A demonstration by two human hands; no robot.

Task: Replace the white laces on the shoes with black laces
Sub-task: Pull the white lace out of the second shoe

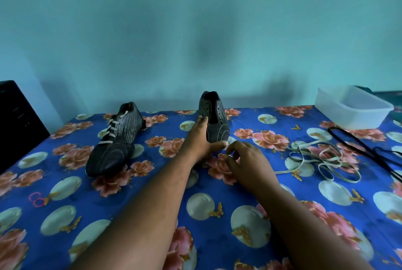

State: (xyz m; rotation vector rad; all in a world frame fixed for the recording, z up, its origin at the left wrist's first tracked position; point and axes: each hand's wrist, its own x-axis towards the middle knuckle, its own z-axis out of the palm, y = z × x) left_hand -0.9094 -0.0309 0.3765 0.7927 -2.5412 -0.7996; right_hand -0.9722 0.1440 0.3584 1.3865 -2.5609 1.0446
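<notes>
Two dark striped shoes stand on the blue flowered cloth. The left shoe [115, 139] still carries white laces. The right shoe [215, 117] has bare eyelets, and my left hand [201, 139] grips its toe from the left with the thumb under the front. My right hand [245, 161] hovers just in front of that toe, fingers curled and holding nothing. A loose white lace [322, 161] lies in loops to the right. The black laces [361, 145] lie further right, near the cloth's edge.
A clear plastic tub [352, 106] sits at the back right corner. A black box [17, 121] stands at the left edge. A small pink ring pair [36, 199] lies on the cloth at the front left. A turquoise wall backs the table.
</notes>
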